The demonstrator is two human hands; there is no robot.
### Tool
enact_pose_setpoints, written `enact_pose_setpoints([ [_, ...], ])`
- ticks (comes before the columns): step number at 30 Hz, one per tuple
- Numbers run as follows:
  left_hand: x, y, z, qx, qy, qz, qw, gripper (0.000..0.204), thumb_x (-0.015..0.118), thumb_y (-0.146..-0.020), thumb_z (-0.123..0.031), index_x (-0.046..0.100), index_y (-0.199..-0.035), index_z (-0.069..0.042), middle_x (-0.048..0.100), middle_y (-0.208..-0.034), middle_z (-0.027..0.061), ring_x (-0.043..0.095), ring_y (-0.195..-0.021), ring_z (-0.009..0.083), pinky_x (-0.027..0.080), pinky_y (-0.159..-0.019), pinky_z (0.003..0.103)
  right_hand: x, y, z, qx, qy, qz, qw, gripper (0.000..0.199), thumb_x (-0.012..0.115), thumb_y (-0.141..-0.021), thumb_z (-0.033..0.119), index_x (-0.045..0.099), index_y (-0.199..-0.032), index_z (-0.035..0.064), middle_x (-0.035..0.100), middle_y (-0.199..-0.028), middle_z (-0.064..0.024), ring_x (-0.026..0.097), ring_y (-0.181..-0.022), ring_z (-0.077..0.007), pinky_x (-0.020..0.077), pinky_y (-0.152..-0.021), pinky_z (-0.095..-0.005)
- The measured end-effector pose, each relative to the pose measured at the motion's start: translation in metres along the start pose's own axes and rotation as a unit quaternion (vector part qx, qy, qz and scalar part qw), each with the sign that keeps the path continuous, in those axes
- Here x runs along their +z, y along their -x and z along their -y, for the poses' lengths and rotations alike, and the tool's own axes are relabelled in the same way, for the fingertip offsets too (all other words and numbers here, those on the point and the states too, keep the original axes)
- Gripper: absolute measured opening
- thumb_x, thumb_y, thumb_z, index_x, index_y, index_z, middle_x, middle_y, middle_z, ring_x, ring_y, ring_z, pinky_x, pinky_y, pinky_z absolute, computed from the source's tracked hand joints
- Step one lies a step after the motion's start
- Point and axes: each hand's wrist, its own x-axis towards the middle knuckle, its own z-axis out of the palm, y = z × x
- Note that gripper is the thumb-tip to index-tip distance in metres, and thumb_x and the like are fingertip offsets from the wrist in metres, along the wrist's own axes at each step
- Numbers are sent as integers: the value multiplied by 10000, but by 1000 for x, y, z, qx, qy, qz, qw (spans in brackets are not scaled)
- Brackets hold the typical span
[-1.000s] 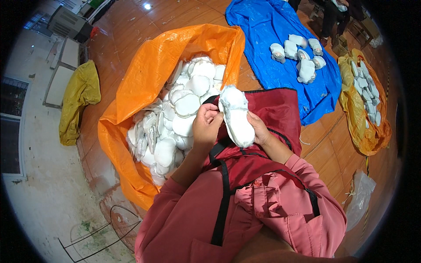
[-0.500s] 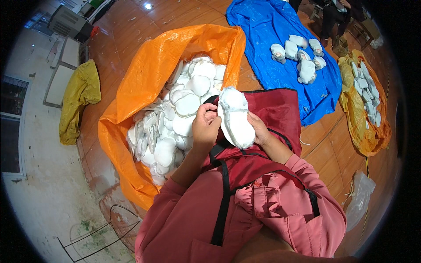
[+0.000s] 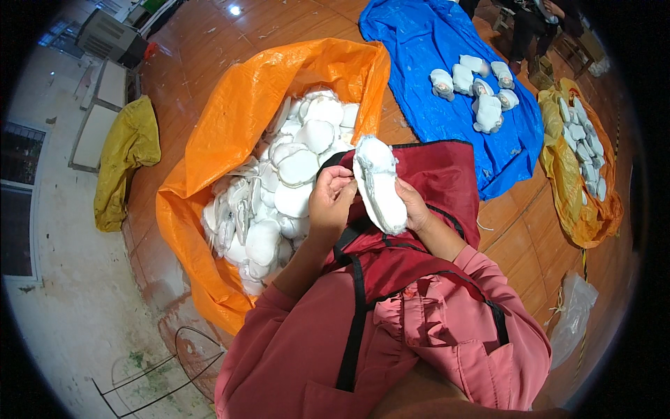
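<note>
A white, padded, slipper-shaped piece (image 3: 383,192) with greyish fluff around its upper part is held up over my lap, tilted. My right hand (image 3: 413,204) grips its right edge, the thumb in front and the other fingers largely hidden behind. On the other side, my left hand (image 3: 331,198) has its fingers curled, with thumb and fingertips pinched at the piece's left edge. Just left of it, an open orange sack (image 3: 230,105) is filled with a heap of similar flat white pieces (image 3: 296,164). A dark red apron or bag (image 3: 436,167) with black straps covers my lap.
Ahead to the right lies a blue tarp (image 3: 419,56) bearing several white pieces with grey parts (image 3: 487,112). Farther right, a yellow-orange sack (image 3: 611,216) holds more. A clear plastic bag (image 3: 574,314), a yellow sack (image 3: 129,160) and a wire frame (image 3: 132,383) lie around. A seated person (image 3: 530,31) shows far right.
The slipper-shaped piece has shifted slightly right and turned, showing more of its left side. Both hands stay at its edges, the left one moving very little.
</note>
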Motion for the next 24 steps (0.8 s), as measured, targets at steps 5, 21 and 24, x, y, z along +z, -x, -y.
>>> enact_pose_setpoints([
  [5,-1,1,-1,-5,-29,14,999,202,554,-939,-62,496,-1131,-49,637,-1020,58,592,-905,97,472,-748,235,-6,0,0,3,4,29,1000,586,533,-982,364,396,-1415,-7,566,-1327,-130,592,-1174,-232,478,-1004,-367],
  [21,0,-3,1,0,-13,0,1000,220,603,-897,-18,510,-1096,0,609,-935,57,579,-858,94,480,-774,230,-7,-1,0,3,-2,29,1000,569,535,-988,347,391,-1413,-3,570,-1312,-124,593,-1167,-220,485,-995,-356],
  [24,-2,-2,-1,-8,-22,-5,1000,220,599,-887,-11,512,-1088,5,613,-904,49,577,-835,90,472,-759,225,-9,-2,-3,-9,1,48,999,566,534,-993,321,367,-1425,-5,554,-1330,-121,581,-1181,-215,481,-999,-352],
])
